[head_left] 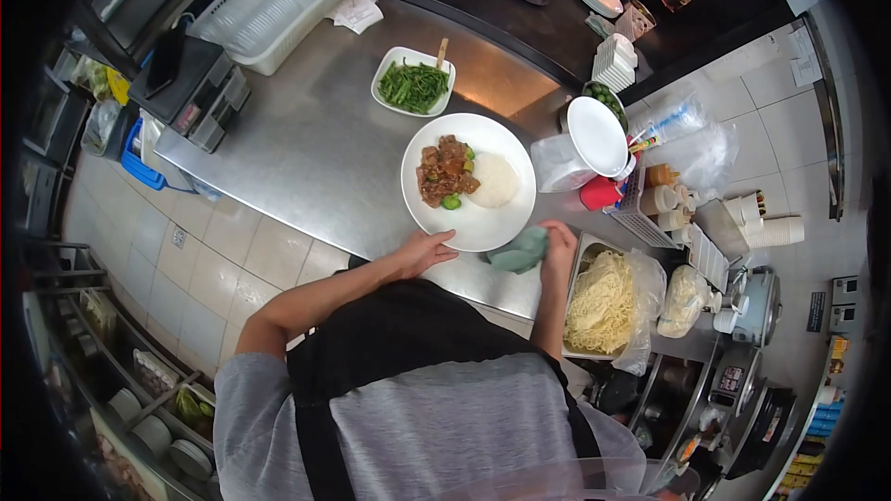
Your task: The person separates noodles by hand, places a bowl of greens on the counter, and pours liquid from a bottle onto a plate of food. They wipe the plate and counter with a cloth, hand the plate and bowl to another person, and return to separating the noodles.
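A large round white plate (492, 223) sits on the steel counter (316, 158), holding brown meat with green pieces and a mound of white rice. My left hand (425, 250) rests with spread fingers against the plate's near rim. My right hand (559, 239) is closed on a green cloth (520, 251) pressed at the plate's near right edge.
A square white dish of green vegetables (413, 83) lies beyond the plate. To the right stand a tray of noodles (601, 301), a stack of white plates (597, 134), cups and containers. A white rack (278, 0) and a black machine (186, 83) occupy the far left.
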The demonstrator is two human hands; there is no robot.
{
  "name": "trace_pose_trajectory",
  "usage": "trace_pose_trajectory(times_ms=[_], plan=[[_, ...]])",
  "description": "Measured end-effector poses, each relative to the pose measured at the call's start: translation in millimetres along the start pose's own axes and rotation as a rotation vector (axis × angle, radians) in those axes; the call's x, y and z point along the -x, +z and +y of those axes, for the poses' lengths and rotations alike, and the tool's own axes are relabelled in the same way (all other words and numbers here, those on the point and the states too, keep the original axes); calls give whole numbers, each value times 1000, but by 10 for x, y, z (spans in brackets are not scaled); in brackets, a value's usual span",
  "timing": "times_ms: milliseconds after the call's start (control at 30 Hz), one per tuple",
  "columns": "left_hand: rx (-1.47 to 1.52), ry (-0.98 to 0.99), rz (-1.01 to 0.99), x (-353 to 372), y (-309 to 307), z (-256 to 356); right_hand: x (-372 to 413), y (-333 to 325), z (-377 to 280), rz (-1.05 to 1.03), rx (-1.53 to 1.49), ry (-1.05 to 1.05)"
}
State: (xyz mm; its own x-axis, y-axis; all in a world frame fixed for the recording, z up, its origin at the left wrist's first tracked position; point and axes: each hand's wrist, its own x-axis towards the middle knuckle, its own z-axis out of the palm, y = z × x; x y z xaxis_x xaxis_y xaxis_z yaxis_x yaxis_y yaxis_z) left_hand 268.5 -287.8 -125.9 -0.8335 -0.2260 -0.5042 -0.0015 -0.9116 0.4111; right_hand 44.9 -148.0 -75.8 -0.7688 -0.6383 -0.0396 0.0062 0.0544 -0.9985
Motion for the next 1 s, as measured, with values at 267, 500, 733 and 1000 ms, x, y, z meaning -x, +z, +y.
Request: trace_pose_trajectory(times_ms=[267, 500, 733, 1000], plan=[[-85, 140, 56, 64, -236, 159, 204, 77, 658, 482, 96, -127], [-163, 109, 116, 609, -274, 487, 351, 264, 642, 470, 420, -251], [-257, 167, 162, 684, 59, 1172, 360, 307, 601, 482, 585, -313], [-387, 338, 62, -213, 474, 2164, 358, 326, 579, 479, 613, -264]])
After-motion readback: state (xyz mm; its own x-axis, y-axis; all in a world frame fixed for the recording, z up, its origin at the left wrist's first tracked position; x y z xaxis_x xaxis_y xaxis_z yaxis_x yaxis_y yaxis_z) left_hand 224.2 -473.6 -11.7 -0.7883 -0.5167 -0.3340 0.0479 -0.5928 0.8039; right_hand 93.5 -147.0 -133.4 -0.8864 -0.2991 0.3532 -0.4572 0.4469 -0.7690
